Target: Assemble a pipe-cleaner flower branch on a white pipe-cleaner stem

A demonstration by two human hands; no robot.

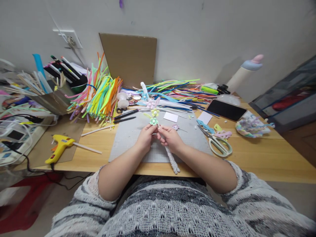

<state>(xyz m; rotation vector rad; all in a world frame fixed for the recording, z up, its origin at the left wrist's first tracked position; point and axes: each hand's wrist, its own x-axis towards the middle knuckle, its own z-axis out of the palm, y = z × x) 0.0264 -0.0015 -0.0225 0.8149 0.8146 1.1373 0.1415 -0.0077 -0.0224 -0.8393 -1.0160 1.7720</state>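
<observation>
Pinched grip: left hand (147,136) and right hand (171,138) close on the flower stem (170,156), above the grey mat (129,143). Its long axis runs from blossoms (155,113) beyond both hands to a white end (175,170), nearer the right, by the tabletop (261,158) edge.

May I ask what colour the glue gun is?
The glue gun is yellow, as the head view shows.

No lettering, brand or number can be read; the yellow glue gun's (58,150) small marking is illegible.

Soft light, faint shadow on the wall (187,29), stretched, blurry edges.
</observation>
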